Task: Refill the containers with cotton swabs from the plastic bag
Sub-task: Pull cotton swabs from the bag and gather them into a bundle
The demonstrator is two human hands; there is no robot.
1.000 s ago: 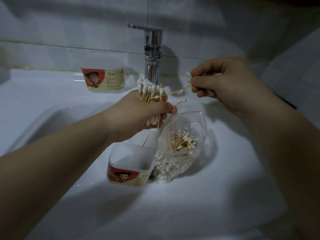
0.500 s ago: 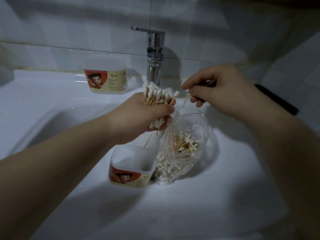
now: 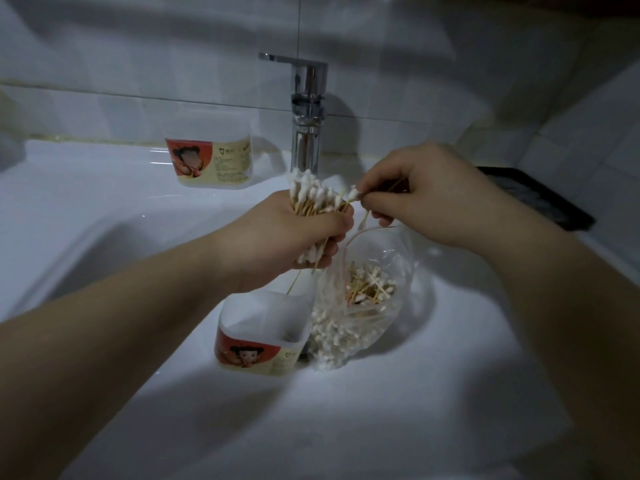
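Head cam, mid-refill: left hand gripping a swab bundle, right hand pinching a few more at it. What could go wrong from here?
1. One stick hangs loose below the bundle in the left hand; it may slip out, miss the near container and land in the sink.
2. The right hand, pressing its few swabs into the bundle, could knock others loose.
3. The open bag stands beside that container; a bump might tip it and spill.

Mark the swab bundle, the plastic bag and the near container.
swab bundle (image 3: 311,192): head view, its white tips
plastic bag (image 3: 401,271): head view, clear side wall
near container (image 3: 249,355): head view, front label
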